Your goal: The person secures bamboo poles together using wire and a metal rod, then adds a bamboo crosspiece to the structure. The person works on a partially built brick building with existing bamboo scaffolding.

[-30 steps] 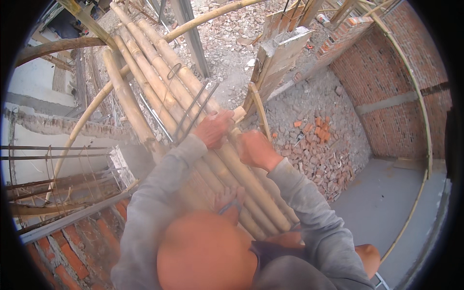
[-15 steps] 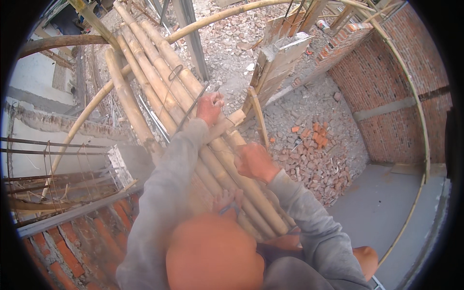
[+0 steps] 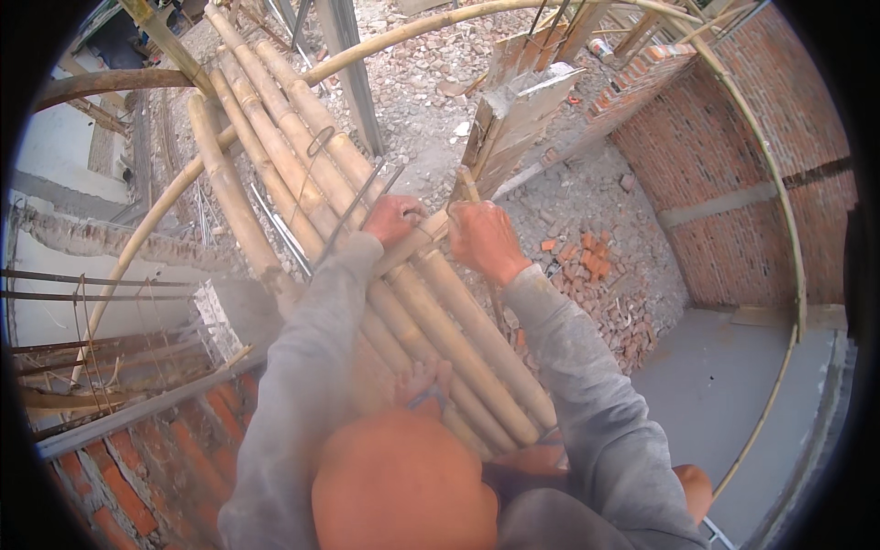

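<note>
Bamboo poles (image 3: 472, 353): might roll if weight shifts.
Left hand (image 3: 396, 220): curled by crosspiece (image 3: 403, 254); pinch unclear.
Right hand (image 3: 486, 241): curled at its right end; can't tell grip.

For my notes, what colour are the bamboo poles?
The bamboo poles are yellowish tan, clearest in the head view.

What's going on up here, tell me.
Someone in grey sleeves is working bare-handed over a row of bamboo poles. The left hand is at a bamboo crosspiece lying over the poles, and the right hand is curled near its right end; whether either grips anything small can't be made out. A bent metal rod is beside the left hand. Broken bricks are heaped on the ground to the right.
</note>
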Tool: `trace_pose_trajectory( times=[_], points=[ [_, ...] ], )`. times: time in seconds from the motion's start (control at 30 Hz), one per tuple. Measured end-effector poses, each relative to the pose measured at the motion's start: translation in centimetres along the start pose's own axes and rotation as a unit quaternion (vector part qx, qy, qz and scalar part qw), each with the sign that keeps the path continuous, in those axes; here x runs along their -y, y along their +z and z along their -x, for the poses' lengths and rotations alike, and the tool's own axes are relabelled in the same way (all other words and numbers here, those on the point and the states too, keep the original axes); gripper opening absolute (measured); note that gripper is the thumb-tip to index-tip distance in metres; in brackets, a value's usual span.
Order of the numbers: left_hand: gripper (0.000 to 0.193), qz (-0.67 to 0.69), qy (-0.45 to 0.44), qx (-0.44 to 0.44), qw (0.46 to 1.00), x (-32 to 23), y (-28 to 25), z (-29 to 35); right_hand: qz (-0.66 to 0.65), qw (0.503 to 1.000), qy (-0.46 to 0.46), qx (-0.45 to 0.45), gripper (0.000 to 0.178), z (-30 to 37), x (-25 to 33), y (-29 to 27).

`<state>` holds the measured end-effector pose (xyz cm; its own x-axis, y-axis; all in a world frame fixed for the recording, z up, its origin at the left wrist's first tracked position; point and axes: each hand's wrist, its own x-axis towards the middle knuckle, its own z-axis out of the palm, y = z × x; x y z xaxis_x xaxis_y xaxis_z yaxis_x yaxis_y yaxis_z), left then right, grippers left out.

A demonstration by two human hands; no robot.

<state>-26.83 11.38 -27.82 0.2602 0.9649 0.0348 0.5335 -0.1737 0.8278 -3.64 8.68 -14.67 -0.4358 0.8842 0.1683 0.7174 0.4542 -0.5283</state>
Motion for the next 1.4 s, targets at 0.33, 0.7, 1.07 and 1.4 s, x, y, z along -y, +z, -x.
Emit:
trace_pose_trajectory(
  times=[0.33,0.7,1.07,1.4],
  points=[
    [0.01,0.015,0.0,-0.047,0.999,-0.2,0.7,0.7,0.05,0.998,0.024,-0.011,0.012,-3.4,-2.1,2.9],
    [0.024,-0.046,0.117,0.062,0.99,-0.1,-1.4,3.2,0.109,0.993,-0.02,0.048,0.011,-6.8,-2.0,2.6],
    [0.072,-0.106,0.024,0.057,0.992,-1.5,-1.4,3.8,0.111,0.993,-0.004,0.039,0.01,-6.9,-5.4,5.6],
    [0.1,-0.06,0.013,0.01,0.998,-2.4,-1.4,4.0,0.077,0.992,0.077,0.07,0.016,-6.9,-7.7,8.4]
  ],
)
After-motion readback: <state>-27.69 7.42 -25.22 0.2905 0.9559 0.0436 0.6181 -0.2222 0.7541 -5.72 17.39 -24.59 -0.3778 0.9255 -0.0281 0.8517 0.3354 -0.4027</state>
